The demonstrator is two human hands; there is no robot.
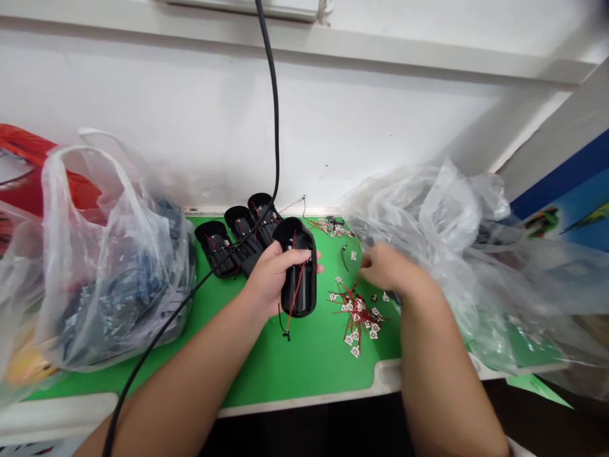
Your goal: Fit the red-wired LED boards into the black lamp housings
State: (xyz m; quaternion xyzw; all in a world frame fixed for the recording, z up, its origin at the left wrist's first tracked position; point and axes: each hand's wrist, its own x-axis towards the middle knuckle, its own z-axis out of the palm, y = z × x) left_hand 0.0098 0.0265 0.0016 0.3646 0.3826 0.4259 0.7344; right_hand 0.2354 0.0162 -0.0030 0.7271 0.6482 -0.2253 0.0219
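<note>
My left hand (269, 274) grips a black plastic housing (299, 292), its thumb lying over the open hollow. A red wire (297, 289) runs across that hollow, and a small dark part (286, 334) dangles below on wires. Over on the right, my right hand (384, 268) reaches down to the green table with its fingers drawn together; whatever is between the fingertips is hidden. Just below it lies a pile of small white pieces with red wires (359, 314). Several similar black housings (213, 244) with red wires stand behind my left hand.
A clear plastic bag (114, 266) with dark contents stands on the left. Crumpled clear plastic (442, 235) covers the right side. One black cable (273, 95) hangs down past the housings and over my left forearm. More small wired pieces (333, 226) lie near the white wall (190, 127).
</note>
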